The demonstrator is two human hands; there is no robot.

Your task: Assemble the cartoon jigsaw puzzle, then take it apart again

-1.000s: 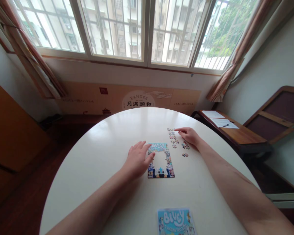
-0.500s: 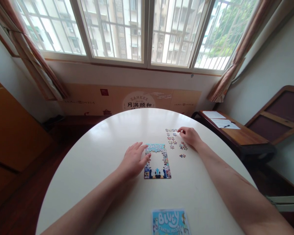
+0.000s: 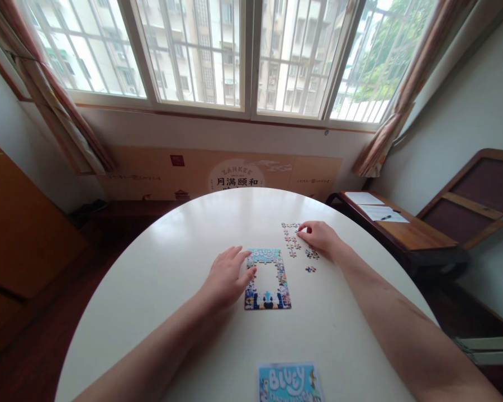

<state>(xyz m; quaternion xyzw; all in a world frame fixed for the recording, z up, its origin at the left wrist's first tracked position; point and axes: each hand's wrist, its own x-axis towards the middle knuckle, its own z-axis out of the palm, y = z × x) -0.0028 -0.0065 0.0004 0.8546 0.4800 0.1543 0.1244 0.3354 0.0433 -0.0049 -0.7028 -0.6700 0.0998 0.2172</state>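
A partly assembled jigsaw puzzle [image 3: 285,301] lies on the white table, its border joined around a bare middle. My left hand [image 3: 228,274] rests at its left edge, fingers spread, thumb and fingertips over the border. To the upper right, loose puzzle pieces [image 3: 292,245] lie in a loose group. My right hand [image 3: 319,235] is over the right side of this group, thumb and index finger closed together at a puzzle piece, which the fingertips mostly hide. Below that hand are a small cluster of pieces [image 3: 312,254] and another small cluster [image 3: 311,269].
A blue picture card with "Bluey" lettering [image 3: 289,382] lies at the near side of the round white table [image 3: 151,312]. Papers [image 3: 383,213] and a pen are on a wooden bench [image 3: 423,231] to the right. Barred windows stand beyond the table.
My right hand has shifted slightly left and nearer, from the top row of loose pieces to a piece just below it. My left hand stays by the puzzle's edge.
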